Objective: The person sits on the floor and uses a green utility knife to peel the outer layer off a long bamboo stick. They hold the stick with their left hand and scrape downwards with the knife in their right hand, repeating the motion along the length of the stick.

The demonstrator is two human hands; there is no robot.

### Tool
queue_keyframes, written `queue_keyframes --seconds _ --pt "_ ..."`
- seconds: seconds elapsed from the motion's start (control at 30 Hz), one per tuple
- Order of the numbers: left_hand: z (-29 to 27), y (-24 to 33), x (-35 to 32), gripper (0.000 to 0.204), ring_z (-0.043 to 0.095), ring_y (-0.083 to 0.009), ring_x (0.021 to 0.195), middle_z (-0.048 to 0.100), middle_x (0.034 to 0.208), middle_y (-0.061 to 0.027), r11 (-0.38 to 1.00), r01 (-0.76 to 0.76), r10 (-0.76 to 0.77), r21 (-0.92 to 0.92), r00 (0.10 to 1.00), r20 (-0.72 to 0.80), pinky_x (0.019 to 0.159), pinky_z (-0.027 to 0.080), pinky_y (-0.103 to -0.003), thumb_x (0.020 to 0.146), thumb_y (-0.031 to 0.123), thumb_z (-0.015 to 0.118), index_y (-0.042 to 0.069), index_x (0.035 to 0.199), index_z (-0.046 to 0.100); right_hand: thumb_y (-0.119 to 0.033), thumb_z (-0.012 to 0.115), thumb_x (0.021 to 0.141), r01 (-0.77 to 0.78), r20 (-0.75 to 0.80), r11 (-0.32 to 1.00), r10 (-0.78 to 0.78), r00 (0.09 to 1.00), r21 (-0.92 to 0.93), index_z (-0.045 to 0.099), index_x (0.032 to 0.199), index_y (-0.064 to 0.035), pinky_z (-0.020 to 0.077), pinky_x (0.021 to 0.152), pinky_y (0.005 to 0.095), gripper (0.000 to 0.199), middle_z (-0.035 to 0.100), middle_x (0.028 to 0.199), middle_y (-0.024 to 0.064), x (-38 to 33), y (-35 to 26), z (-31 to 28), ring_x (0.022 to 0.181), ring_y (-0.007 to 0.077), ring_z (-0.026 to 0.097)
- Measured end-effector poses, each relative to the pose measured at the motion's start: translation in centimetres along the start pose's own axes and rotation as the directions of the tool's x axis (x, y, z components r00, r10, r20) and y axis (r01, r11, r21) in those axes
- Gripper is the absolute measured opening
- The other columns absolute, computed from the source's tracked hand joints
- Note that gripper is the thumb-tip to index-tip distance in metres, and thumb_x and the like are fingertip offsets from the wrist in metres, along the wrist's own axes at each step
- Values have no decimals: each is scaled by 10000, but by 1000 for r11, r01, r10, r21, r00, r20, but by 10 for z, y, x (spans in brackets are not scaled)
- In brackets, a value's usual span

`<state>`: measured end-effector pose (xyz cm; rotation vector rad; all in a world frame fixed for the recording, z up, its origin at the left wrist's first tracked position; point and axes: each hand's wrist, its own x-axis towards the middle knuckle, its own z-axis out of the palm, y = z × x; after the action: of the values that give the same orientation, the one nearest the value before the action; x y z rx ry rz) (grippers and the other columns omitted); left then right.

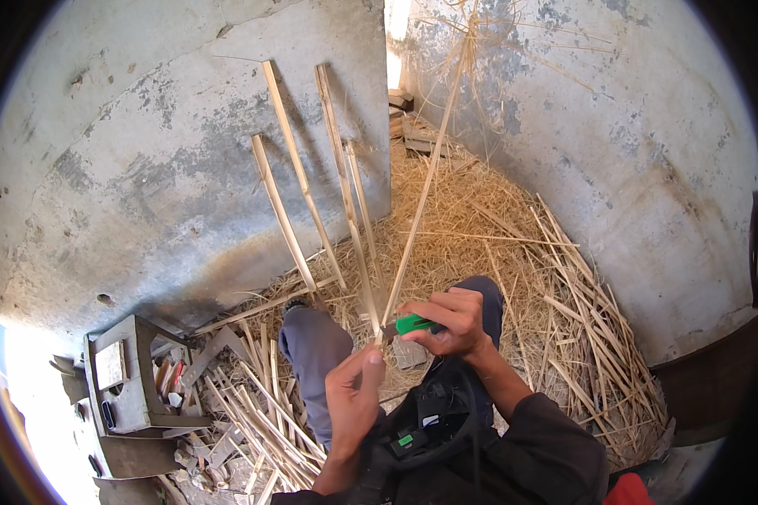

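My right hand (459, 324) is wrapped round a green-handled cutter knife (413, 324). Its blade rests against a long, thin wooden strip (430, 172), close to my left hand. Thumb and fingers of my left hand (354, 394) pinch the near end of that strip between my knees. From there the strip slants up and away, and thin curled shavings (472, 50) spread around its far end. The exact spot where blade meets wood is small and slightly blurred.
Several wooden strips (290, 143) lean on the left wall (168, 126). A heap of shavings (455, 210) covers the floor ahead. Loose strips (585, 337) are piled at the right, others (265, 412) at the left beside a grey wooden stool (135, 404). A black bag (446, 412) lies at my lap.
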<state>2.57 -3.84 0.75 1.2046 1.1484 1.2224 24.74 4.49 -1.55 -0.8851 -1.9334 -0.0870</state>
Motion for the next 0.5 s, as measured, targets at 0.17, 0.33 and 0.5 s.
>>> queue_keyframes --seconds 0.17,0.33,0.5 --pt "-2 2 0 271 480 -53 781 572 826 23 1000 12 -13 23 1000 9 676 397 -255 1129 168 652 -94 1093 715 -558 884 852 6 1 999 -6 1000 -40 852 999 -134 364 494 331 450 607 637 -28 -1 0 -1 481 173 527" --pt "-1 2 0 266 471 -54 774 556 809 30 999 22 -22 24 1000 1 671 390 -259 1129 170 652 -85 1074 706 -564 876 862 9 -2 998 -9 1000 -69 852 996 -138 356 491 328 448 607 634 -25 -1 3 -1 475 165 512" --pt "-3 -4 -2 270 465 -44 766 558 809 37 998 8 -8 60 1000 3 660 380 -250 1131 174 648 -81 1081 720 -552 873 863 -62 -92 998 64 994 24 852 1002 -121 390 495 348 453 603 632 -3 4 12 0 487 195 538"
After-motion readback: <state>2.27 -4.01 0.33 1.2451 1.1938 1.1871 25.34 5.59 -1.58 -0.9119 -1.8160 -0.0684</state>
